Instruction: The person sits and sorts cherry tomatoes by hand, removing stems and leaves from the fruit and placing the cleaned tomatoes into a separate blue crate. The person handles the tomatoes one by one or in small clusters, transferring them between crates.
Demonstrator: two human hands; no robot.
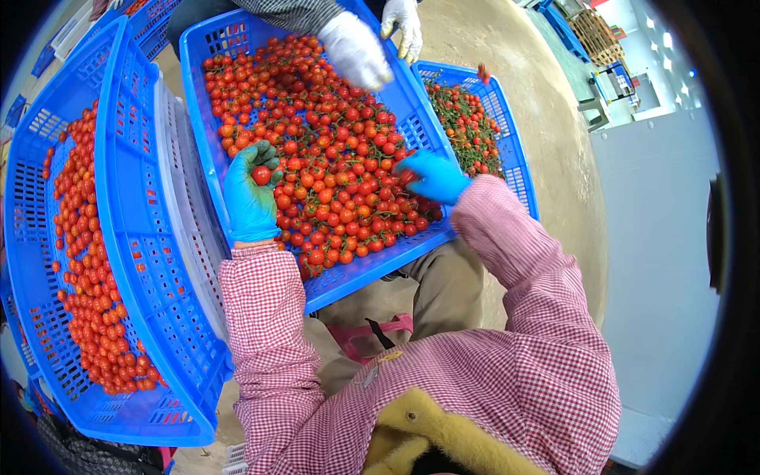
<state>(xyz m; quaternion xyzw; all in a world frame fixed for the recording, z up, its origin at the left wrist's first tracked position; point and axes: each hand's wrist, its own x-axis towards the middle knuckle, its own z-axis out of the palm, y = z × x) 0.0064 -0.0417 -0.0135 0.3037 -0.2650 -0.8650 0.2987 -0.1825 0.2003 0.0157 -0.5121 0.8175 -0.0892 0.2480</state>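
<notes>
My left hand (250, 196), in a blue glove with dark green stains on its fingers, holds a red cherry tomato (261, 175) in its curled fingers. It is above the left side of a blue plastic crate (380, 284). Many red and orange cherry tomatoes (332, 196), several with green stems, lie spread in this crate. At the crate's right side is my right hand (438, 178), blue-gloved and blurred. Its fingers close around another red tomato (408, 176), partly hidden by them.
Left stands another blue crate (160, 237) with stemless tomatoes (95, 285), beside a white crate (184, 178). A blue crate (525, 184) at right holds stems and tomatoes (466, 124). A co-worker's white-gloved hands (356, 50) are over the far side. A red cluster (483, 73) appears in mid-air.
</notes>
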